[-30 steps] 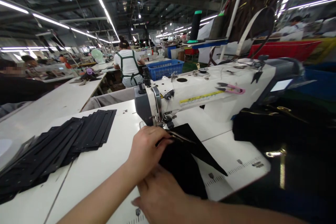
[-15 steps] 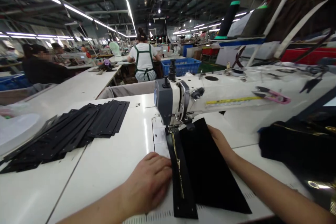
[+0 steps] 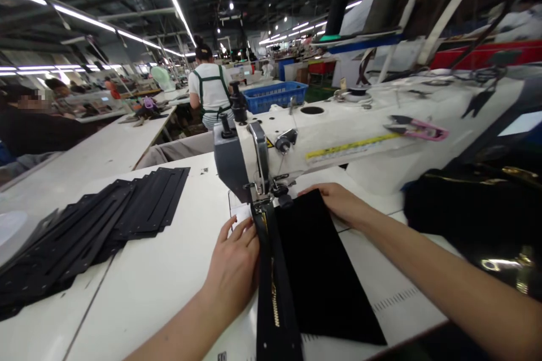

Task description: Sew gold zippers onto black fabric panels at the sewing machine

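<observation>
A black fabric panel (image 3: 322, 271) with a gold zipper strip (image 3: 271, 287) along its left edge lies flat on the white sewing table (image 3: 169, 271), its far end under the presser foot of the white sewing machine (image 3: 339, 135). My left hand (image 3: 235, 259) lies flat, fingers spread, on the table against the zipper strip's left edge, close to the needle. My right hand (image 3: 339, 203) presses the panel's far right corner beside the machine head.
A fanned stack of black slotted pieces (image 3: 93, 225) covers the table's left. A heap of black bags with gold hardware (image 3: 478, 214) sits at right. Pink snips (image 3: 417, 130) rest on the machine arm. Other workers sit at far tables; a blue crate (image 3: 279, 96) stands behind.
One second ago both hands were folding the black piece near the needle. It then lay flat under the foot. Now my left hand has slid forward toward the needle and my right sits at the far corner.
</observation>
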`<state>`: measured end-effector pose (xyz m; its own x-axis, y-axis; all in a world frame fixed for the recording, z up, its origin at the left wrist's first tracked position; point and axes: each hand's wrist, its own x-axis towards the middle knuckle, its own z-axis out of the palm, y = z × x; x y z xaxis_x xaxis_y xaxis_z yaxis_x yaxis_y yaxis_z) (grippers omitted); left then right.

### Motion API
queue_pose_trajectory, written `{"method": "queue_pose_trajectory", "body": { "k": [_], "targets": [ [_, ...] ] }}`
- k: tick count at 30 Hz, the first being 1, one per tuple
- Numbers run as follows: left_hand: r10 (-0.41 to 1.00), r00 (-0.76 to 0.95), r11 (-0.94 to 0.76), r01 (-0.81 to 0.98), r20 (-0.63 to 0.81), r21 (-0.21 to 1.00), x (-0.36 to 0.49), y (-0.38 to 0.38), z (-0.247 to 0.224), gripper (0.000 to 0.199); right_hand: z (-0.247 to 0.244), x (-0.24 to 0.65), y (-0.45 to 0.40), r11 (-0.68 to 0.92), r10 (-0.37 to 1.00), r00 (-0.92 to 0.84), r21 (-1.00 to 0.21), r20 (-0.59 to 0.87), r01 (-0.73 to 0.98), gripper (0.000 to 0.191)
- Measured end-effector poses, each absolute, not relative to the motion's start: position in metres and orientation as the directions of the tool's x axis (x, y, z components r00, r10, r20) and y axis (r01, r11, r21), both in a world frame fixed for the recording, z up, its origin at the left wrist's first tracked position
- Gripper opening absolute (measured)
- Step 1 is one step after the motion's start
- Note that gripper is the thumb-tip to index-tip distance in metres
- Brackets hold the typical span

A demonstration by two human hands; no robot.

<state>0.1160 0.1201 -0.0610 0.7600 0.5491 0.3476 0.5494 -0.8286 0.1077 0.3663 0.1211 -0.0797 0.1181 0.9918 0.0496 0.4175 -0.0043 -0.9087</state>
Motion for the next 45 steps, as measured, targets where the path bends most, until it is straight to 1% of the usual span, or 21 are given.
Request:
{"method": "queue_pose_trajectory", "body": {
  "k": [2, 5, 7, 8, 10, 11, 13, 14, 17, 19, 20, 21, 22, 24, 26, 28, 30, 32, 35, 41, 45],
  "targets": [
    [0.536, 0.762, -0.835, 0.543, 0.363, 0.091, 0.117, 0.12, -0.062, 0.024, -0.079, 0.367, 0.122, 0.041, 0.982, 0.143, -0.873, 0.125, 0.486, 0.022],
    [0.531, 0.765, -0.835, 0.544, 0.365, 0.075, 0.117, 0.12, -0.063, 0.025, -0.076, 0.369, 0.118, 0.083, 0.959, 0.172, -0.8, 0.227, 0.595, 0.025],
    [0.538, 0.759, -0.831, 0.551, 0.367, 0.08, 0.116, 0.12, -0.063, 0.026, -0.072, 0.371, 0.114, 0.073, 0.949, 0.193, -0.768, 0.251, 0.637, 0.023],
    [0.542, 0.755, -0.829, 0.552, 0.369, 0.088, 0.116, 0.12, -0.063, 0.027, -0.07, 0.371, 0.113, 0.057, 0.946, 0.201, -0.741, 0.254, 0.669, 0.028],
    [0.544, 0.751, -0.83, 0.548, 0.374, 0.106, 0.115, 0.12, -0.064, 0.027, -0.067, 0.371, 0.112, 0.017, 0.946, 0.192, -0.63, 0.262, 0.776, 0.041],
    [0.542, 0.752, -0.832, 0.544, 0.376, 0.112, 0.115, 0.121, -0.064, 0.027, -0.067, 0.37, 0.113, 0.0, 0.947, 0.177, -0.552, 0.268, 0.834, 0.043],
    [0.532, 0.758, -0.839, 0.531, 0.376, 0.117, 0.116, 0.122, -0.065, 0.025, -0.069, 0.366, 0.117, -0.023, 0.947, 0.143, -0.386, 0.287, 0.922, 0.035],
    [0.527, 0.76, -0.842, 0.527, 0.379, 0.115, 0.116, 0.122, -0.065, 0.023, -0.07, 0.364, 0.12, -0.033, 0.945, 0.134, -0.322, 0.297, 0.946, 0.029],
    [0.519, 0.753, -0.845, 0.524, 0.405, 0.109, 0.118, 0.122, -0.065, 0.019, -0.07, 0.357, 0.125, -0.06, 0.935, 0.122, -0.193, 0.332, 0.979, 0.021],
    [0.522, 0.743, -0.844, 0.522, 0.418, 0.125, 0.119, 0.121, -0.065, 0.02, -0.066, 0.348, 0.122, -0.065, 0.928, 0.104, -0.119, 0.357, 0.991, 0.017],
    [0.524, 0.74, -0.844, 0.519, 0.421, 0.137, 0.119, 0.121, -0.064, 0.021, -0.063, 0.342, 0.118, -0.051, 0.924, 0.08, -0.087, 0.373, 0.995, 0.015],
    [0.525, 0.74, -0.845, 0.514, 0.421, 0.149, 0.119, 0.12, -0.064, 0.021, -0.061, 0.335, 0.114, -0.003, 0.919, 0.024, -0.054, 0.394, 0.999, 0.013],
    [0.526, 0.738, -0.845, 0.511, 0.422, 0.159, 0.118, 0.12, -0.065, 0.02, -0.06, 0.327, 0.109, 0.082, 0.905, -0.064, -0.025, 0.42, 0.996, 0.013],
    [0.535, 0.717, -0.837, 0.524, 0.447, 0.161, 0.116, 0.12, -0.066, 0.017, -0.062, 0.309, 0.099, 0.324, 0.826, -0.294, 0.021, 0.481, 0.946, 0.018],
    [0.556, 0.668, -0.812, 0.562, 0.495, 0.155, 0.114, 0.121, -0.069, 0.014, -0.069, 0.294, 0.091, 0.508, 0.723, -0.438, 0.019, 0.535, 0.861, 0.024],
    [0.56, 0.646, -0.804, 0.575, 0.519, 0.152, 0.112, 0.125, -0.074, 0.02, -0.078, 0.285, 0.089, 0.563, 0.702, -0.456, -0.035, 0.547, 0.825, 0.029],
    [0.522, 0.689, -0.835, 0.532, 0.503, 0.138, 0.11, 0.129, -0.079, 0.03, -0.085, 0.283, 0.089, 0.545, 0.73, -0.422, -0.085, 0.537, 0.834, 0.032],
    [0.467, 0.738, -0.871, 0.477, 0.487, 0.113, 0.108, 0.133, -0.083, 0.034, -0.088, 0.285, 0.09, 0.509, 0.755, -0.381, -0.11, 0.534, 0.854, 0.034],
    [0.421, 0.76, -0.894, 0.44, 0.495, 0.086, 0.108, 0.136, -0.086, 0.033, -0.087, 0.289, 0.092, 0.488, 0.773, -0.365, -0.119, 0.518, 0.864, 0.034],
    [0.329, 0.831, -0.927, 0.375, 0.45, -0.014, 0.111, 0.139, -0.081, 0.029, -0.086, 0.292, 0.093, 0.539, 0.766, -0.429, -0.116, 0.479, 0.834, 0.033],
    [0.321, 0.839, -0.927, 0.373, 0.439, -0.035, 0.114, 0.139, -0.078, 0.027, -0.086, 0.294, 0.094, 0.553, 0.759, -0.453, -0.095, 0.468, 0.828, 0.033]
  ]
}}
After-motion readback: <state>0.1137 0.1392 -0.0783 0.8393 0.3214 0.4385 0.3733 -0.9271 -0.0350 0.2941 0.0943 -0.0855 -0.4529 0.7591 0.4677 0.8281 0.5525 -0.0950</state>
